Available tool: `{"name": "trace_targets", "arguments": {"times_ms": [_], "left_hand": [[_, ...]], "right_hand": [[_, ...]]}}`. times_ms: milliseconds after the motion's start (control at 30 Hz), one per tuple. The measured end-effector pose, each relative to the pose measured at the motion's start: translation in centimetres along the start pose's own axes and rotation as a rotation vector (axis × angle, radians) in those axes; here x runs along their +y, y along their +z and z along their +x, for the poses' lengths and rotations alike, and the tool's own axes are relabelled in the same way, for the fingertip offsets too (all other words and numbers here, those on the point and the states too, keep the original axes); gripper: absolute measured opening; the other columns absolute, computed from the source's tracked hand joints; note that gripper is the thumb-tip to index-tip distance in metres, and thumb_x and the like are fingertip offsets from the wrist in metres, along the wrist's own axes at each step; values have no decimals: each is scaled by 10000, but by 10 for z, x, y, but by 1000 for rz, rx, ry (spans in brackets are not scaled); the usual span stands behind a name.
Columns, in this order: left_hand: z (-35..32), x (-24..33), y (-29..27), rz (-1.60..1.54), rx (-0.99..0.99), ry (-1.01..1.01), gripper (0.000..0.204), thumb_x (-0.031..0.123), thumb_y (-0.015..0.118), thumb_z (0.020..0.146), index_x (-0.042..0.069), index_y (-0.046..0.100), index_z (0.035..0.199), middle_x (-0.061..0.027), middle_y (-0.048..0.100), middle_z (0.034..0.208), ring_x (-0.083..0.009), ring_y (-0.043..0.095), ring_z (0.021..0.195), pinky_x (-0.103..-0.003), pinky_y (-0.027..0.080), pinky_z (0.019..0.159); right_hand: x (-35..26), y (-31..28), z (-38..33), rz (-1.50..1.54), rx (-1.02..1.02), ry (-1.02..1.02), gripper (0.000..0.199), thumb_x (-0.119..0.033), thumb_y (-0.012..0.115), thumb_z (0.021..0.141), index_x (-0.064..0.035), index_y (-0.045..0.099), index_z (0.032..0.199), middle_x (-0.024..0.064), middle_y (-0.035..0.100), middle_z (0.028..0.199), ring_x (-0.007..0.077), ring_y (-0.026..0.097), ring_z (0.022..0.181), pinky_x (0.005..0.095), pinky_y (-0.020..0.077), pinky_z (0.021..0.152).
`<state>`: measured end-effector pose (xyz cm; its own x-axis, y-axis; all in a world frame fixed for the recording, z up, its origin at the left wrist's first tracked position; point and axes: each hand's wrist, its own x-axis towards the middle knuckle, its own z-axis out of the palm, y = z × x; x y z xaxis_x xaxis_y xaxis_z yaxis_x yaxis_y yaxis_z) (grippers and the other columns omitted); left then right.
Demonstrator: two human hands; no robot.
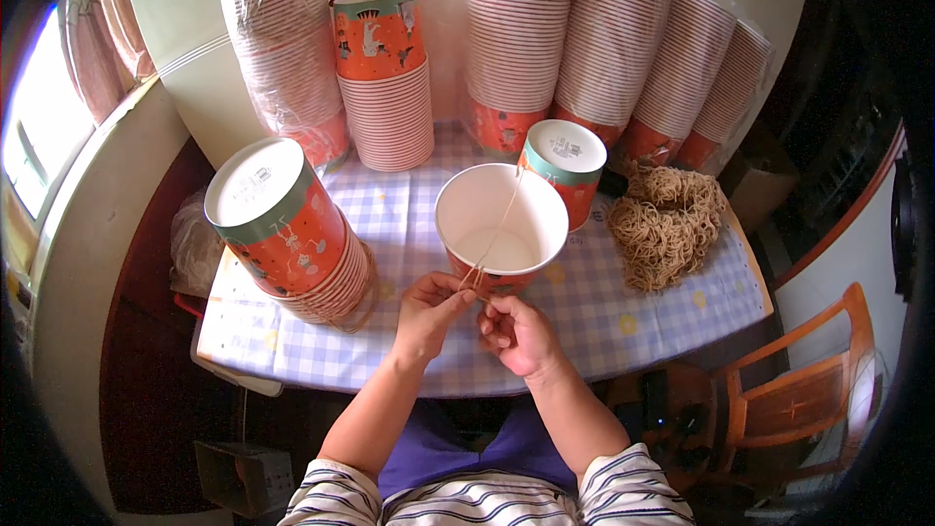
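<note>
An open paper bucket (pixel 502 219), white inside and red outside, stands upright in front of me. A thin tan string (pixel 504 224) runs across its mouth from the far rim to the near side. There my left hand (pixel 431 314) pinches the string between thumb and fingers. My right hand (pixel 521 333) is closed beside it, fingertips almost touching the left ones and also pinching the string. Its other fingers are curled. The string's ends between the fingertips are too fine to make out.
Left stands an upside-down bucket stack (pixel 297 234) with string loops (pixel 362 297) around its base. Behind the open bucket is another upturned bucket (pixel 575 161). A tangled string heap (pixel 667 229) lies right. Tall stacks (pixel 521 29), several plastic-wrapped, line the back. A wooden chair (pixel 799 390) stands right.
</note>
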<state>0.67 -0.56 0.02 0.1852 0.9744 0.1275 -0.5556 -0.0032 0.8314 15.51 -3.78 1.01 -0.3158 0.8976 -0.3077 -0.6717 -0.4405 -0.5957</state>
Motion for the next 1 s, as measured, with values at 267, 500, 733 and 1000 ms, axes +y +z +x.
{"name": "trace_targets", "arguments": {"times_ms": [267,500,733,1000], "left_hand": [[1,-1,0,22,49,36,105,0,667,789,15,595,864,-44,634,835,-82,576,749,-209,467,682],[2,-3,-3,-36,37,25,115,-22,656,788,2,586,876,-65,639,855,-106,591,775,-234,485,724],[1,0,-1,-37,12,28,139,-37,663,773,2,587,883,-74,645,872,-114,601,784,-240,489,731],[1,0,-1,-17,-42,-13,145,-21,676,770,17,589,879,-57,640,860,-101,594,778,-229,485,719]], "right_hand": [[5,23,-25,-1116,356,-928,283,-145,652,808,-43,531,1043,58,584,831,104,465,597,241,398,550],[3,20,-9,-1556,333,-1345,232,-42,685,711,-66,577,915,75,621,851,266,590,695,355,441,631],[0,19,-5,-1455,310,-1297,91,-68,647,788,-49,575,840,71,618,763,229,583,671,325,442,616],[1,11,-5,-789,73,-598,128,-163,552,900,-42,590,880,-1,608,737,58,483,610,192,376,544]]}}
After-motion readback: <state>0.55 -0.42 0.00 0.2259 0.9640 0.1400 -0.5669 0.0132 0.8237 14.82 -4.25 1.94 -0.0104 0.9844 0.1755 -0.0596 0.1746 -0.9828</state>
